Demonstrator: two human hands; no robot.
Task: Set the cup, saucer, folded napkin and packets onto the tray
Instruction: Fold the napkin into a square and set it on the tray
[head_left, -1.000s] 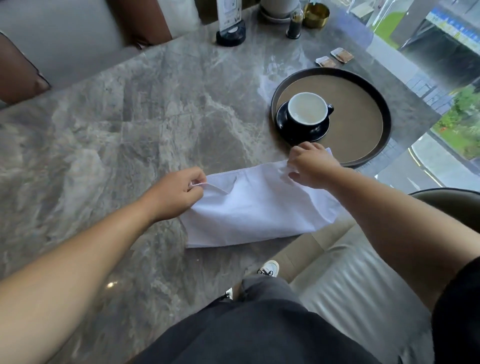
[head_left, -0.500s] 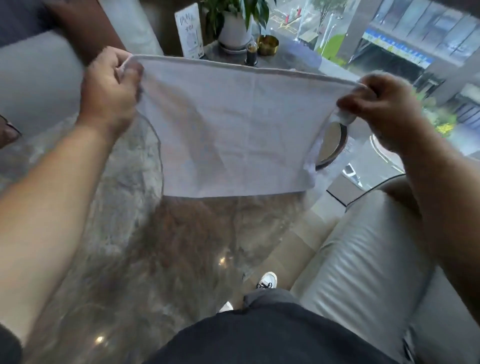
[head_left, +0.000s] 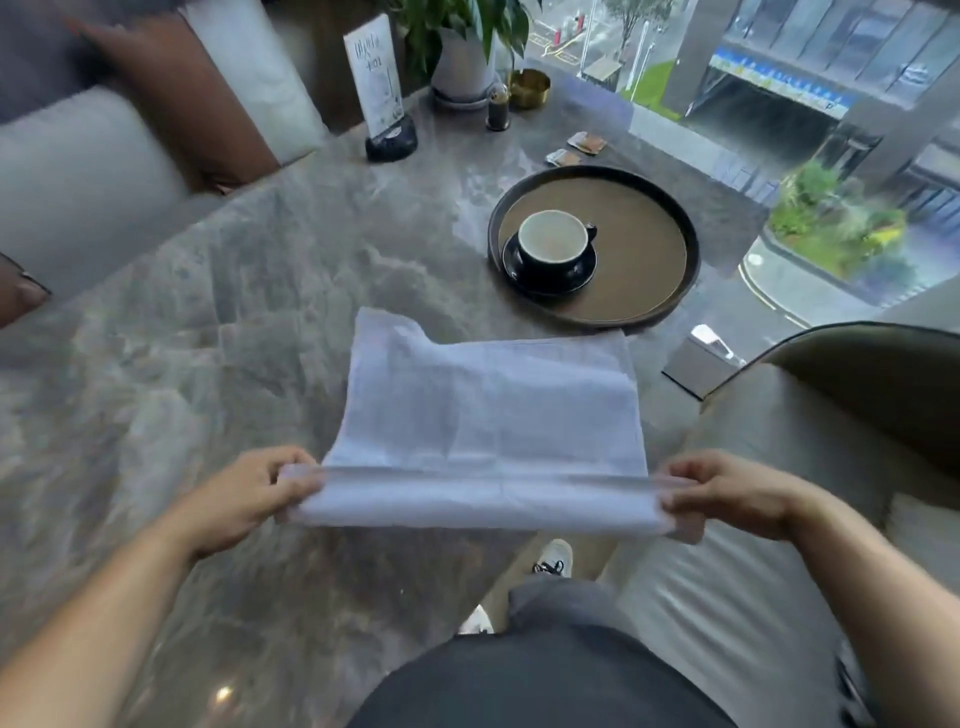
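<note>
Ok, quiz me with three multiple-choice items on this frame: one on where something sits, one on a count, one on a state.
1. Where does the cup stand?
A. on its saucer inside the tray
B. on the bare table beside the tray
C. on the napkin

2. How many packets lie on the table beyond the tray?
A. none
B. two
C. five

3. How is the napkin held?
A. crumpled in one hand
B. lying flat, untouched
C. gripped at its near corners by both hands

Answers:
1 A, the cup and saucer sit within the tray's dark rim.
2 B, one packet and another lie past the rim.
3 C, the left hand and right hand each pinch a corner.
</note>
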